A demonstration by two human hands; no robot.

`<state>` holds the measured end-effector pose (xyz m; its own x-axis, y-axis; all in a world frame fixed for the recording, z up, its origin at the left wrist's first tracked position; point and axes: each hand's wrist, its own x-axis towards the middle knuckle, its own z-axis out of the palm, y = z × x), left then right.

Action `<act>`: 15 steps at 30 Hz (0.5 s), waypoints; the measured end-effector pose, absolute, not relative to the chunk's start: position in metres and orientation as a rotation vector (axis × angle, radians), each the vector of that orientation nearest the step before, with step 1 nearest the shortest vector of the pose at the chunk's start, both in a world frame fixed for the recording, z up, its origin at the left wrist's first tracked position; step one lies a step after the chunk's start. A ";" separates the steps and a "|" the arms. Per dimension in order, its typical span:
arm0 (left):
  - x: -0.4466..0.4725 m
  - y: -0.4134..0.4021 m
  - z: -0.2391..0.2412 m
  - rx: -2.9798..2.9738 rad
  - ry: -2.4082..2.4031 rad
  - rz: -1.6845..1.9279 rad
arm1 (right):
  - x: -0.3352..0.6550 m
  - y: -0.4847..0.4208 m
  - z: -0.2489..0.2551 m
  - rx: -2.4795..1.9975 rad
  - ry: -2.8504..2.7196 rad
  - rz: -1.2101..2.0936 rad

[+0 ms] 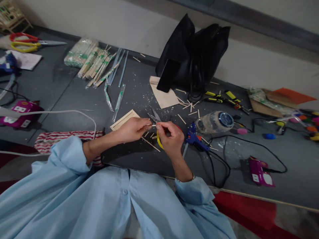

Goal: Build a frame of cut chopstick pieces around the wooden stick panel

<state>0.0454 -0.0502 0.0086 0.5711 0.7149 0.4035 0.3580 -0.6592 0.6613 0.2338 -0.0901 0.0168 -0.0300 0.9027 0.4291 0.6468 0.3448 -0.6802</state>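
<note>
My left hand (134, 129) and my right hand (171, 135) meet above the grey table, fingertips pinched close together. Between them shows a short piece of thin wooden stick (154, 125), each hand gripping an end. Under the hands lie scissors (156, 116) with a yellow handle partly covered by my right hand. Just left of my left hand rests a small panel of wooden sticks (125, 119), its near corner hidden by that hand. Several cut stick pieces lie below, among them a longer stick (151, 144). Right of my right hand is a blue glue gun (195, 136).
A clear plastic jar (211, 122) lies beside the glue gun, whose black cable loops rightward. Behind stand a black bag (191, 53) and a phone (168, 75). Wrapped chopsticks (96, 64) lie back left. Pliers (224, 99), a purple box (261, 172) and a striped cloth pouch (67, 139) are around.
</note>
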 end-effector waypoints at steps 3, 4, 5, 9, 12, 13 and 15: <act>0.047 -0.049 0.008 2.178 0.964 0.874 | 0.232 -0.091 0.015 -1.297 -1.755 0.264; 0.047 -0.048 0.008 2.093 0.996 0.872 | 0.233 -0.091 0.016 -1.283 -1.751 0.261; 0.047 -0.047 0.008 1.971 1.011 0.875 | 0.235 -0.090 0.016 -1.282 -1.743 0.286; 0.048 -0.044 0.008 1.282 0.853 0.749 | 0.243 -0.084 0.019 -1.297 -1.734 0.559; 0.048 -0.045 0.007 0.988 0.700 0.597 | 0.246 -0.080 0.017 -1.266 -1.773 0.733; 0.048 -0.046 0.007 0.949 0.672 0.567 | 0.245 -0.079 0.015 -1.257 -1.779 0.783; 0.048 -0.047 0.006 0.903 0.630 0.519 | 0.244 -0.077 0.014 -1.260 -1.759 0.868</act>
